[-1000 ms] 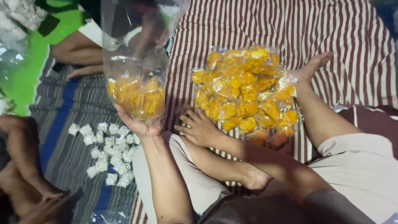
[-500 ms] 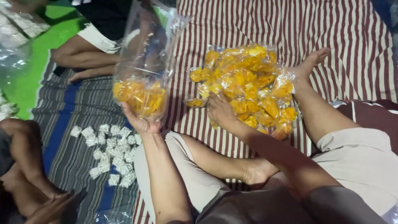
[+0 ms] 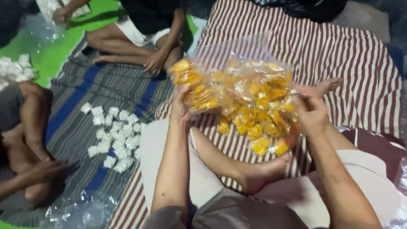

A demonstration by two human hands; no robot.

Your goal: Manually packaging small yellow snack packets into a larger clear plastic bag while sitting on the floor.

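My left hand point(image 3: 180, 106) grips the filled end of a clear plastic bag point(image 3: 237, 63) that holds several small yellow packets point(image 3: 193, 87). The bag lies tipped sideways over a pile of yellow packets point(image 3: 258, 123) on the red-and-white striped cloth point(image 3: 347, 55). At the pile's right edge my right hand point(image 3: 311, 112) is closed on the packets or the bag's plastic; which one is unclear. My bare foot point(image 3: 263, 174) rests just below the pile.
A heap of small white packets point(image 3: 114, 135) lies on a grey-and-blue striped mat point(image 3: 80, 97). One person's legs point(image 3: 29, 127) are at the left, another person point(image 3: 144, 38) sits at the top. Crumpled clear plastic point(image 3: 80, 210) lies bottom left.
My left hand swung the upright bag to the right and tipped it over the pile. My right hand shifted from the pile's left side to its right edge.
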